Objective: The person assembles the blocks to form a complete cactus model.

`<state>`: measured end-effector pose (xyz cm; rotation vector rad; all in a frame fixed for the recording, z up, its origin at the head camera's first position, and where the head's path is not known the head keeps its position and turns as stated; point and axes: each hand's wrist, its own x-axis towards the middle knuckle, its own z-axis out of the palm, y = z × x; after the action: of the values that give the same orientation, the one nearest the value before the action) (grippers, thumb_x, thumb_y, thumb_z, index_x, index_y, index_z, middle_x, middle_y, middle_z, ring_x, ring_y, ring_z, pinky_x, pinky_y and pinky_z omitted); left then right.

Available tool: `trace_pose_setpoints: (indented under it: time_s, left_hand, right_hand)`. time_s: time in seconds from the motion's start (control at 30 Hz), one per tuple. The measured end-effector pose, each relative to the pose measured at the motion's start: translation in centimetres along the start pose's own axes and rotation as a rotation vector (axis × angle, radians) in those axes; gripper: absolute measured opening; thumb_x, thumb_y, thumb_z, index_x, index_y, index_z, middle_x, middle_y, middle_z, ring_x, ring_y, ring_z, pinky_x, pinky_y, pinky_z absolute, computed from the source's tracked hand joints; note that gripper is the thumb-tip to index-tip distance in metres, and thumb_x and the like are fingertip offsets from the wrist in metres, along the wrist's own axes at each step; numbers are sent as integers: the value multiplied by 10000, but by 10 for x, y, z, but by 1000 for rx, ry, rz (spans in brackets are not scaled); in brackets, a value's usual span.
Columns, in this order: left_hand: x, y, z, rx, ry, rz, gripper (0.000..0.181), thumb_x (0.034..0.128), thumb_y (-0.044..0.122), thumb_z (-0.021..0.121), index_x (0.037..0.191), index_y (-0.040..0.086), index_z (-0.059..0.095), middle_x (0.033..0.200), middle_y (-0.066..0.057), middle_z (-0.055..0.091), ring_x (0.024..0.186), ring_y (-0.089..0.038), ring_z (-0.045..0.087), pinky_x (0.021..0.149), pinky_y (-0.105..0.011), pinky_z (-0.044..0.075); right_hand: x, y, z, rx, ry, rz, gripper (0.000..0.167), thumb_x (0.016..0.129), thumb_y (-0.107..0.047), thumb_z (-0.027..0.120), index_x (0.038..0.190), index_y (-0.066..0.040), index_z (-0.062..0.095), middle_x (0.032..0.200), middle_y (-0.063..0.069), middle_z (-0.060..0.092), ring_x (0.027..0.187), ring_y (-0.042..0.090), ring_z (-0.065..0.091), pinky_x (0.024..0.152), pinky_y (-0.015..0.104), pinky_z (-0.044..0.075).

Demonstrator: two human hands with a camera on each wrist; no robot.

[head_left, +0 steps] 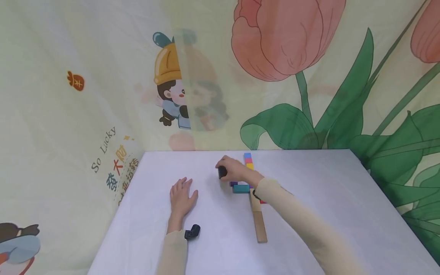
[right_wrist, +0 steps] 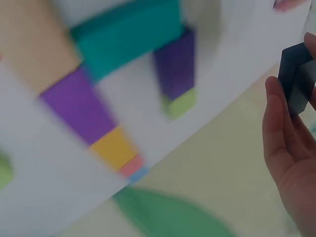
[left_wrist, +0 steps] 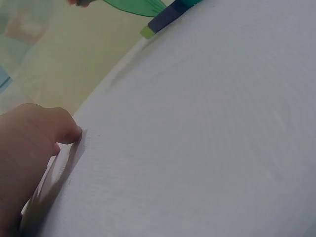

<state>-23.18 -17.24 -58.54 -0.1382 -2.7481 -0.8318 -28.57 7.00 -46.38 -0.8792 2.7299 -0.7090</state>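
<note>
My right hand (head_left: pixel 237 169) holds a dark block (right_wrist: pixel 296 79) above the table, pinched between fingers and thumb. Below and to its right lie a teal block (head_left: pixel 241 189) and a dark purple block (right_wrist: pixel 175 64) with a lime green block (right_wrist: pixel 181 103) at its end. A line of blocks runs beneath the right forearm: pale wooden (head_left: pixel 260 227), purple (right_wrist: pixel 81 106), yellow (right_wrist: pixel 114 148), pink and blue (head_left: pixel 247 155). Part of this line is hidden by the arm in the head view. To the left, my left hand (head_left: pixel 181 198) rests on the table, fingers spread and holding nothing.
The white table (head_left: pixel 213 244) reaches back to a printed curtain (head_left: pixel 206 76) with tulips and cartoon figures. A red block (head_left: pixel 263 202) shows partly beside the right sleeve. Another green block (right_wrist: pixel 5 172) appears at the right wrist view's left edge.
</note>
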Motion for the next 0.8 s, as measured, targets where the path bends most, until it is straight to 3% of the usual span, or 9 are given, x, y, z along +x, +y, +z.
trace_pose_setpoints:
  time_s: [0.2, 0.3, 0.43, 0.6, 0.8]
  left_hand:
    - [0, 0, -2, -9, -13, -1, 530, 908, 263, 622, 1363, 4, 540, 1455, -210, 410, 1378, -394, 292, 1139, -569, 149]
    - [0, 0, -4, -9, -16, -7, 525, 911, 257, 625, 1363, 4, 541, 1456, -212, 411, 1380, -396, 293, 1141, -573, 146]
    - [-1, 1, -4, -9, -16, -8, 525, 915, 260, 624, 1367, 8, 538, 1458, -209, 410, 1381, -395, 291, 1142, -575, 144]
    - [0, 1, -2, -10, -6, -2, 530, 906, 268, 629, 1361, 9, 546, 1453, -208, 419, 1378, -395, 296, 1137, -581, 152]
    - [1, 1, -2, -1, -18, -6, 532, 910, 283, 616, 1366, 17, 543, 1458, -200, 416, 1379, -388, 293, 1137, -571, 155]
  right_hand:
    - [-27, 63, -36, 90, 123, 92, 345, 882, -166, 725, 1163, 26, 666, 1161, 173, 610, 1037, 302, 583, 898, 419, 520]
    - [-39, 91, -42, 55, 179, 176, 260, 926, -168, 669, 1094, 28, 693, 1084, 163, 650, 1015, 303, 574, 906, 448, 503]
    - [-52, 117, -41, 46, 170, 310, 279, 926, -140, 650, 1151, 25, 668, 1123, 185, 624, 1036, 323, 558, 945, 470, 493]
    - [-63, 134, -32, 73, 148, 408, 480, 903, -152, 664, 1328, 40, 551, 1269, 256, 569, 1140, 373, 526, 992, 507, 461]
    - [-64, 139, -23, 104, 161, 500, 508, 903, -179, 672, 1325, 65, 529, 1239, 276, 575, 1089, 369, 550, 947, 479, 497]
